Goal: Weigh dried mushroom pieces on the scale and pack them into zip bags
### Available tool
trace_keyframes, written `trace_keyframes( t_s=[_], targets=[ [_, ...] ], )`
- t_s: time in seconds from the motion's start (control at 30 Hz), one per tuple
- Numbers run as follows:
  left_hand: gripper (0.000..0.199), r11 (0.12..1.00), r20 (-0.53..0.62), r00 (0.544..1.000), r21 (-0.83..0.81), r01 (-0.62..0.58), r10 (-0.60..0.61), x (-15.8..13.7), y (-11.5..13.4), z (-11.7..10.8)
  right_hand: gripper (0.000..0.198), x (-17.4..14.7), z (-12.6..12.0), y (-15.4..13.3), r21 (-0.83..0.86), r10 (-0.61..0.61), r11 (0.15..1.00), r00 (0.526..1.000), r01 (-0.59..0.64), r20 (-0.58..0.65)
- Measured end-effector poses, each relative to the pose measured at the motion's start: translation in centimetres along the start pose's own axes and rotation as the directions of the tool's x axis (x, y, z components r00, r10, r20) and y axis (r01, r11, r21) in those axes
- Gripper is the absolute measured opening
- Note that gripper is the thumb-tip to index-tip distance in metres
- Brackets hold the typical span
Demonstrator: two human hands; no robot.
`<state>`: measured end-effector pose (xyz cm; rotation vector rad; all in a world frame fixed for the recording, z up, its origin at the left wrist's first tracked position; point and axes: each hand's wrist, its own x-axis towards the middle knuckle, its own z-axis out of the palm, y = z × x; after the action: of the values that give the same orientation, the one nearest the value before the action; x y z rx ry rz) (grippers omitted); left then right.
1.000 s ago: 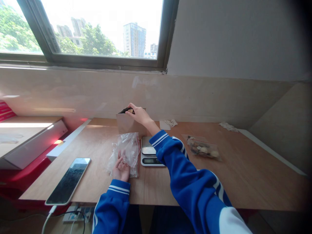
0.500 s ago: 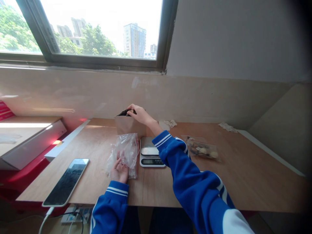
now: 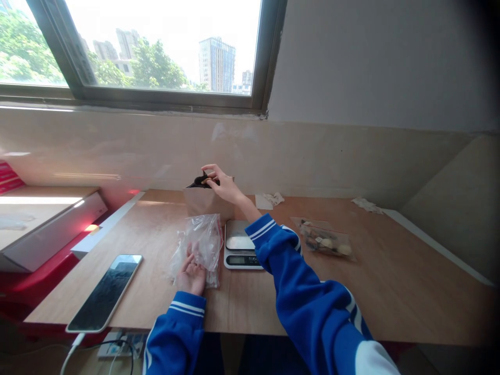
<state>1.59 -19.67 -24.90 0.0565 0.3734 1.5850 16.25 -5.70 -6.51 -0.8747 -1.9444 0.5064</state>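
Beyond the scale, my right hand (image 3: 221, 183) reaches over the top of a tan box (image 3: 205, 200). Its thumb and fingers pinch a small dark piece (image 3: 203, 177) at the box's opening; its exact kind is unclear. More dark stuff shows along the rim. My left hand (image 3: 192, 276) rests palm up with bent fingers at the near edge of a clear plastic bag (image 3: 205, 237). Some of its fingers show through the plastic, and they appear to hold it. More clear bags lie underneath. Right of them sits a white kitchen scale (image 3: 244, 261), partly covered by my right sleeve.
Filled clear bags (image 3: 328, 244) with dark and pale pieces lie to the right. A phone (image 3: 105, 294) with a white cable lies at the left front edge. Crumpled tissues (image 3: 273, 199) are along the back. Wall and window bound the wooden table (image 3: 390, 281).
My right hand has shifted slightly at the box's opening, its fingers lifting, and a dark piece shows between them. My left hand and the bag stay about where they were.
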Motion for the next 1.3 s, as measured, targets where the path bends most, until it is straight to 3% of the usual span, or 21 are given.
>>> trace_keyframes(
  t_s=[0.13, 0.2, 0.33, 0.47, 0.6, 0.77, 0.9, 0.97, 1.07, 1.17, 1.23, 1.3],
  targets=[
    [0.055, 1.0, -0.002, 1.0, -0.009, -0.007, 0.007, 0.1, 0.0, -0.2, 0.038, 0.2, 0.5, 0.6, 0.037, 0.018, 0.999, 0.985, -0.012, -0.171],
    [0.055, 1.0, 0.014, 1.0, -0.01, -0.003, 0.003, 0.2, 0.0, -0.4, 0.032, 0.2, 0.6, 0.8, 0.004, -0.015, 1.0, 0.981, 0.016, -0.194],
    [0.056, 1.0, 0.045, 0.999, -0.004, 0.005, -0.005, 0.5, 0.0, -0.9, 0.012, -0.1, 0.3, 0.9, -0.19, -0.074, 0.981, 0.99, 0.049, -0.124],
    [0.056, 1.0, 0.041, 0.999, -0.004, 0.002, -0.002, 0.6, 0.1, -0.9, 0.022, -0.6, -0.1, 0.7, -0.381, -0.088, 0.921, 0.996, 0.08, -0.003],
    [0.057, 1.0, 0.071, 0.997, -0.01, 0.014, -0.013, 0.6, 0.1, -1.1, 0.024, -1.2, -0.1, 0.1, -0.448, -0.14, 0.886, 0.99, 0.115, -0.022],
    [0.057, 1.0, 0.088, 0.996, 0.007, 0.011, -0.012, 0.7, 0.2, -1.2, 0.026, -2.7, -0.1, -1.2, -0.443, -0.189, 0.887, 0.978, 0.131, -0.089],
    [0.058, 0.999, 0.06, 0.998, 0.041, 0.0, -0.002, 0.1, 0.2, -0.4, 0.026, -5.7, 0.4, -2.0, -0.28, -0.075, 0.96, 0.941, -0.022, -0.33],
    [0.059, 0.998, 0.046, 0.999, 0.062, 0.01, -0.012, -0.3, 0.2, 0.2, 0.026, -7.8, 1.0, -2.1, -0.145, 0.012, 0.987, 0.93, -0.07, -0.367],
    [0.059, 0.995, -0.019, 1.0, 0.093, 0.021, -0.02, -0.9, 0.2, 1.1, 0.033, -11.0, 1.6, -2.1, 0.058, 0.156, 0.987, 0.975, -0.149, -0.16],
    [0.057, 0.992, -0.058, 0.998, 0.122, 0.022, -0.015, -1.2, 0.3, 1.4, 0.039, -13.2, 1.4, -2.5, 0.207, 0.241, 0.945, 0.967, -0.253, 0.083],
    [0.053, 0.989, -0.07, 0.997, 0.142, 0.031, -0.022, -1.1, 0.3, 1.3, 0.04, -13.9, 0.8, -3.1, 0.242, 0.233, 0.935, 0.963, -0.259, 0.131],
    [0.047, 0.985, -0.082, 0.996, 0.168, 0.045, -0.032, -1.0, 0.1, 1.0, 0.041, -14.0, 0.0, -3.7, 0.243, 0.217, 0.941, 0.971, -0.236, 0.104]
  ],
)
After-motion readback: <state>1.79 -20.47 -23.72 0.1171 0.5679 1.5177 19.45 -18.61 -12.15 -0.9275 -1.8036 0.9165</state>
